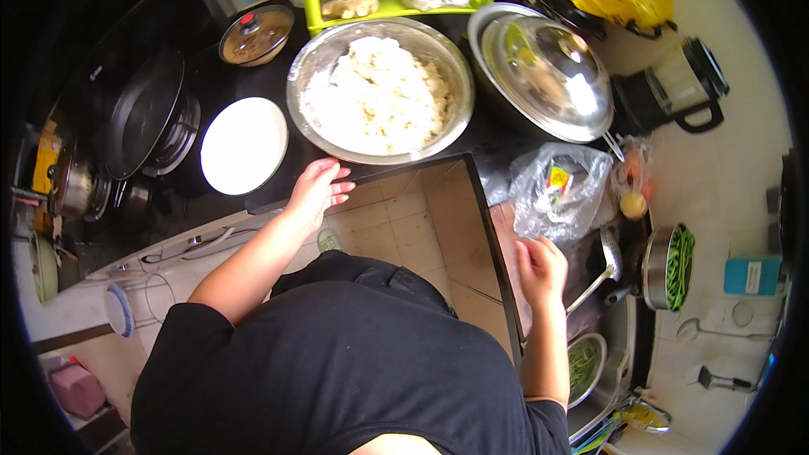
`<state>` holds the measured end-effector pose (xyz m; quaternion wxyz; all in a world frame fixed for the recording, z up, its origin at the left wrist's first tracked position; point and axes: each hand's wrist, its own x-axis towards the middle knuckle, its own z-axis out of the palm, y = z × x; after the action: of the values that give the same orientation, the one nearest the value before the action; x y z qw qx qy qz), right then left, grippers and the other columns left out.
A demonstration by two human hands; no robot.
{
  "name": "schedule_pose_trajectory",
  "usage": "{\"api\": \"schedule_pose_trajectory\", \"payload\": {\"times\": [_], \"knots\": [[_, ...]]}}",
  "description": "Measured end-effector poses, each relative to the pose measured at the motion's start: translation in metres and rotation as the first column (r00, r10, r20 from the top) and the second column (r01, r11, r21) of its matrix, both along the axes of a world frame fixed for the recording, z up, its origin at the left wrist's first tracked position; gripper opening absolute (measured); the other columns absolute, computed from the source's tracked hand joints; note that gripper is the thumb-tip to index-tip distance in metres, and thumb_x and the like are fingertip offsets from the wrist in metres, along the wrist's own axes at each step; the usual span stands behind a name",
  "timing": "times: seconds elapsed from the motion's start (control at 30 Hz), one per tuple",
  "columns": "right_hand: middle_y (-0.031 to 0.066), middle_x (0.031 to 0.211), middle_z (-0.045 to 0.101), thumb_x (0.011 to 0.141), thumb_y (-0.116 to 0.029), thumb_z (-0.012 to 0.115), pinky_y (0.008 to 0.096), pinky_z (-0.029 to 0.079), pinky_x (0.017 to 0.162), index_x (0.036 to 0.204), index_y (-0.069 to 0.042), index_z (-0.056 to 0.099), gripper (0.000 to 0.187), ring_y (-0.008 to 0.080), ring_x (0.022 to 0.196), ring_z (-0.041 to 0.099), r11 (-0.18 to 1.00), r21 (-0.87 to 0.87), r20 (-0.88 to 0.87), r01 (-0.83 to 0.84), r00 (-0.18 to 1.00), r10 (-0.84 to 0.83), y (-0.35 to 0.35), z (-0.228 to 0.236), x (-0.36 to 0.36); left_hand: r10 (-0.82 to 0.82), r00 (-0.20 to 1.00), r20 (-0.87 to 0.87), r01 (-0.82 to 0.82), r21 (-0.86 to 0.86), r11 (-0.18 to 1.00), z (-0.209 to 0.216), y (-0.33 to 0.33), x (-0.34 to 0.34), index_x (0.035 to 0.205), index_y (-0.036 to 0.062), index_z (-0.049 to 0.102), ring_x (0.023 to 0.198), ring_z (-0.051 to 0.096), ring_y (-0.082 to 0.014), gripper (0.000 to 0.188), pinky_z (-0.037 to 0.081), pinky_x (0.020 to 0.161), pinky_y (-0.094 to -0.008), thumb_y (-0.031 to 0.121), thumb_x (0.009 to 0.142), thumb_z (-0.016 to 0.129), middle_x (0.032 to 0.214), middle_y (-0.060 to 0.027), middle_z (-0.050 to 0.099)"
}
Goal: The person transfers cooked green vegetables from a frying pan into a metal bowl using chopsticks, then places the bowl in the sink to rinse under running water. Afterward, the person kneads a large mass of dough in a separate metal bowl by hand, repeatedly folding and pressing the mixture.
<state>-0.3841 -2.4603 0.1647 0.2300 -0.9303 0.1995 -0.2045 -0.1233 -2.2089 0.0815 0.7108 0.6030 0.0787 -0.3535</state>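
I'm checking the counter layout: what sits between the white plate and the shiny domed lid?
In the head view, a large metal bowl of lumpy white dough sits between the white plate and the domed lid.

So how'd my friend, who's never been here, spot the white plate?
On the black counter, find the big metal bowl of white lumps. Just left of it, near the left hand, is the plate. It's round and plain white; the pan on its other side is black.
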Motion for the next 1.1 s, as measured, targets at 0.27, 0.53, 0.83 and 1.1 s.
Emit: {"api": "schedule_pose_trajectory", "payload": {"times": [0.27,0.53,0.83,1.1], "knots": [[0.0079,0.074,0.059,0.076,-0.013,0.065,0.0323,0.047,0.055,0.083,-0.005,0.064,0.011,0.0240,0.062,0.058,0.946,0.040,-0.062,-0.322,0.944,0.324,0.066,-0.022,0.169,-0.166,0.984,-0.065,0.154,-0.157,0.975,-0.002,0.002,0.048,0.107,0.0062,0.043,0.070,0.062,-0.0158,0.021,0.050,0.057,-0.0249,0.023,0.095,0.041,0.085,-0.0095,0.058],[0.0112,0.077,0.060,0.079,-0.012,0.062,0.0310,0.046,0.054,0.084,-0.004,0.065,0.011,0.0240,0.059,0.057,0.922,0.141,-0.159,-0.360,0.911,0.380,0.069,-0.009,0.250,-0.247,0.967,-0.070,0.227,-0.215,0.950,-0.008,0.020,0.064,0.104,0.0064,0.046,0.052,0.051,-0.0084,0.020,0.042,0.047,-0.0198,0.023,0.094,0.042,0.083,-0.0073,0.058],[0.0081,0.129,0.043,0.080,-0.018,0.055,0.0396,0.033,0.100,0.116,-0.020,0.050,0.037,0.0250,0.123,0.038,0.070,-0.536,-0.638,-0.842,0.457,0.620,0.056,-0.106,0.362,-0.205,0.979,-0.019,0.197,-0.208,0.958,-0.008,0.019,0.061,0.102,0.0056,0.047,0.049,0.046,-0.0076,0.017,0.039,0.046,-0.0189,0.020,0.095,0.041,0.080,-0.0071,0.057],[0.0148,0.112,0.051,0.078,-0.021,0.056,0.0389,0.041,0.090,0.112,-0.010,0.051,0.036,0.0291,0.105,0.052,0.424,-0.180,-0.555,-0.887,0.448,0.701,0.074,-0.099,0.421,-0.079,0.996,0.032,0.083,-0.155,0.984,-0.010,0.016,0.053,0.098,0.0040,0.049,0.048,0.045,-0.0074,0.016,0.038,0.045,-0.0190,0.019,0.093,0.044,0.077,-0.0068,0.057]]}}
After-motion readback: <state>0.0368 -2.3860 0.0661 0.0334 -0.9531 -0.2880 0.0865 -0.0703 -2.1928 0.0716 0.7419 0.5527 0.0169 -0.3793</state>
